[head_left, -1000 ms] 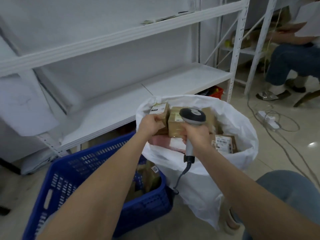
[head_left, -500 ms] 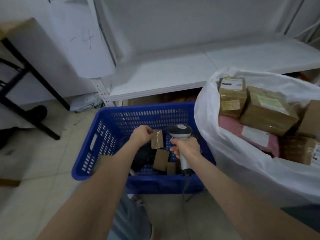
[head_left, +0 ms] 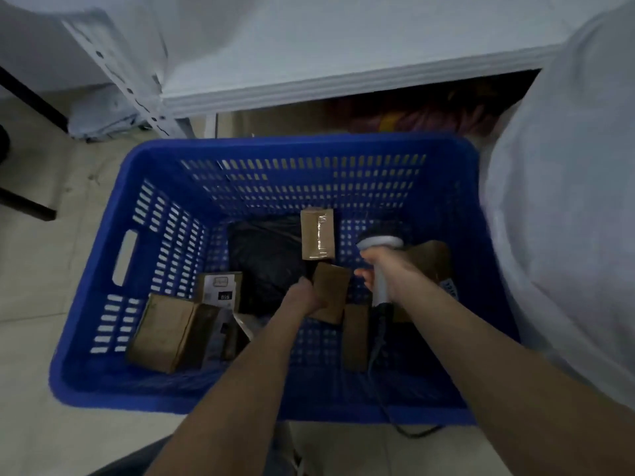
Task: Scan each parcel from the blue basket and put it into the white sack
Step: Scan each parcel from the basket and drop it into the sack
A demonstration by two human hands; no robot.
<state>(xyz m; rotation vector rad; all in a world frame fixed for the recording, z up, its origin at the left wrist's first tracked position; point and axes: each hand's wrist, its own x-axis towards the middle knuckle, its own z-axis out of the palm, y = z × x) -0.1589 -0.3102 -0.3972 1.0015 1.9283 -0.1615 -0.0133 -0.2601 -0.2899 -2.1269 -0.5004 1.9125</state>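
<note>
The blue basket (head_left: pixel 165 242) stands on the floor below me with several brown parcels and a black bag parcel (head_left: pixel 268 255) inside. My left hand (head_left: pixel 304 297) is down in the basket, closed on a small brown parcel (head_left: pixel 331 290). My right hand (head_left: pixel 390 271) grips the white barcode scanner (head_left: pixel 378 243), its head beside that parcel and its cable trailing over the basket's near rim. Another small brown box (head_left: pixel 318 233) lies just beyond. The white sack (head_left: pixel 563 201) fills the right side; its contents are out of sight.
A larger brown box (head_left: pixel 165 333) and a labelled parcel (head_left: pixel 221 290) lie at the basket's left. A white shelf board (head_left: pixel 343 77) runs above the basket's far side. Black table legs (head_left: pixel 24 201) stand at the left on the pale tiled floor.
My view has swung from the sack down over the basket. My left hand released the earlier parcel at the sack, reached into the basket and took a small brown one; the scanner followed.
</note>
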